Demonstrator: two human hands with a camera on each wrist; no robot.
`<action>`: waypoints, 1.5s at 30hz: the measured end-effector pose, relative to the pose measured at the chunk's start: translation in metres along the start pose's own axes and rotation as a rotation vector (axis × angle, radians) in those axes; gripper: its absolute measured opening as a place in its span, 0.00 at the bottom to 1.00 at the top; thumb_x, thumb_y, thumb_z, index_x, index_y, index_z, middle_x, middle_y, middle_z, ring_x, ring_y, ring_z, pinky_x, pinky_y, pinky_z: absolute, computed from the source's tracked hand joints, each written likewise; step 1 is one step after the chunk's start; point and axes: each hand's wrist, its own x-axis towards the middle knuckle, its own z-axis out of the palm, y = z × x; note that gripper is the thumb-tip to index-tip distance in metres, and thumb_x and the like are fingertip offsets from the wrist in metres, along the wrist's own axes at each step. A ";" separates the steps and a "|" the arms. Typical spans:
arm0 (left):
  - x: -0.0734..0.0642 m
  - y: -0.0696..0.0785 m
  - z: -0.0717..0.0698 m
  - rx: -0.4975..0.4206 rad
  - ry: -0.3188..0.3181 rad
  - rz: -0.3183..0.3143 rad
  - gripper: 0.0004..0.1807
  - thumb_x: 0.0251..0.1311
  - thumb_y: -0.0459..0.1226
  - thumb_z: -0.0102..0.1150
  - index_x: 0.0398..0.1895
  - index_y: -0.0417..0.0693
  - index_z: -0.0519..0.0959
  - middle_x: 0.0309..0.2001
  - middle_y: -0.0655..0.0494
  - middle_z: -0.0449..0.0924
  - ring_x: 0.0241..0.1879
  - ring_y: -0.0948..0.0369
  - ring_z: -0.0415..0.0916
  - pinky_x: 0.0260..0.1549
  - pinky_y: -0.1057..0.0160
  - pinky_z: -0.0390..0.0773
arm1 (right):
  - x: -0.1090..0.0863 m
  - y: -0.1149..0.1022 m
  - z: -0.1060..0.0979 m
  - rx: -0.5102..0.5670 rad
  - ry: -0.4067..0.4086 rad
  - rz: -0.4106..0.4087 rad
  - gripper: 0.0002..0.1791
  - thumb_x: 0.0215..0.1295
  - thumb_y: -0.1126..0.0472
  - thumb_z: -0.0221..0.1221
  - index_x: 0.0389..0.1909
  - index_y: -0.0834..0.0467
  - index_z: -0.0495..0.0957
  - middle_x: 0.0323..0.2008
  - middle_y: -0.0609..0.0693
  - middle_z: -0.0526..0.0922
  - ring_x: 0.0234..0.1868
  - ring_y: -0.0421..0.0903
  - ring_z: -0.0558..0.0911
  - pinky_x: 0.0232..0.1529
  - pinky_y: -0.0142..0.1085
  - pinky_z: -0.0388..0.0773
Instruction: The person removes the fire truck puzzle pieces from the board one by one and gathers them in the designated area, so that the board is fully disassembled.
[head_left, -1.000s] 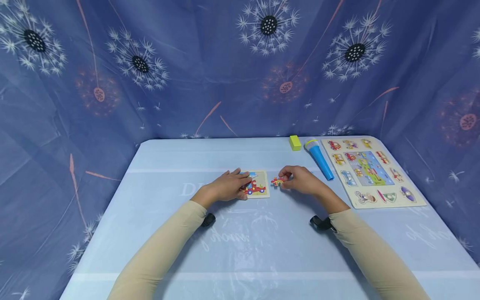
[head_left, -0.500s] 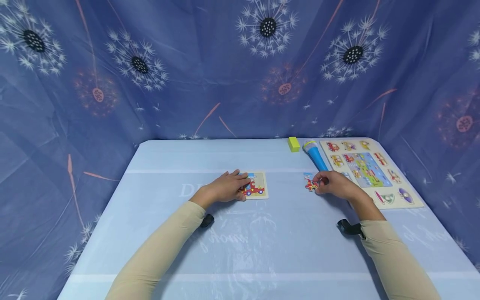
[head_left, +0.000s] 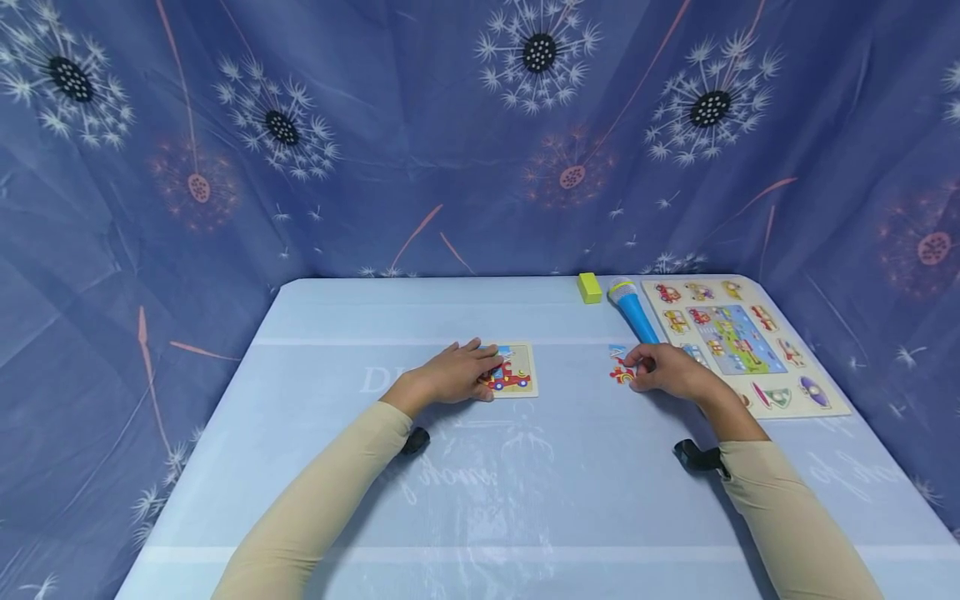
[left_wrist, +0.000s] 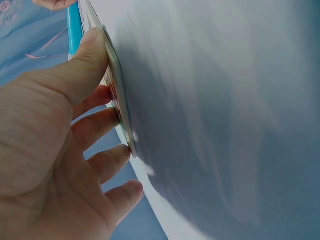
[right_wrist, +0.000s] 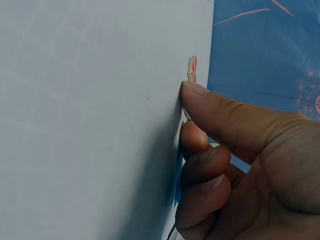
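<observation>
My left hand [head_left: 448, 375] rests on a small square wooden jigsaw puzzle [head_left: 517, 390], covering its left part. A red truck with blue wheels shows on its right part. In the left wrist view the thumb lies on the near edge of the puzzle [left_wrist: 118, 82], fingers spread towards the far edge. My right hand [head_left: 667, 371] pinches a red and yellow puzzle piece [head_left: 622, 375] between thumb and fingers, low at the table, to the right of the puzzle. A blue-topped puzzle piece [head_left: 617, 352] lies just beyond it. The right wrist view shows the held piece [right_wrist: 192, 67] edge-on above the thumb.
Behind the right hand lies a blue toy microphone [head_left: 633, 312], beside a yellow block [head_left: 589, 288]. A large wooden peg puzzle board [head_left: 813, 371] occupies the table's right side. A dandelion-patterned blue curtain [head_left: 420, 150] surrounds the back and sides of the table [head_left: 555, 500].
My right hand has carried the red piece rightwards, away from the square puzzle, to beside the blue-topped piece. In the last half second it barely moved. The left hand has stayed in place.
</observation>
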 end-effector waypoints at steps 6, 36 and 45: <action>0.000 0.001 0.000 0.003 0.000 -0.006 0.41 0.70 0.55 0.59 0.81 0.55 0.58 0.81 0.55 0.51 0.81 0.47 0.44 0.75 0.40 0.52 | 0.000 -0.001 0.001 0.011 0.000 -0.003 0.18 0.62 0.66 0.70 0.50 0.66 0.78 0.31 0.50 0.73 0.34 0.46 0.71 0.35 0.35 0.67; -0.001 0.005 0.001 -0.014 -0.030 -0.018 0.41 0.70 0.58 0.55 0.82 0.58 0.57 0.82 0.57 0.49 0.82 0.49 0.38 0.76 0.40 0.49 | 0.052 -0.117 0.100 -0.069 -0.101 -0.043 0.30 0.61 0.57 0.72 0.63 0.59 0.78 0.32 0.51 0.76 0.31 0.46 0.72 0.32 0.37 0.68; -0.003 0.003 -0.001 -0.001 -0.025 -0.052 0.41 0.69 0.59 0.55 0.82 0.62 0.56 0.82 0.60 0.48 0.82 0.51 0.34 0.77 0.41 0.46 | 0.054 -0.123 0.105 -0.074 -0.065 -0.025 0.24 0.59 0.59 0.73 0.56 0.56 0.81 0.34 0.52 0.76 0.36 0.48 0.73 0.36 0.39 0.68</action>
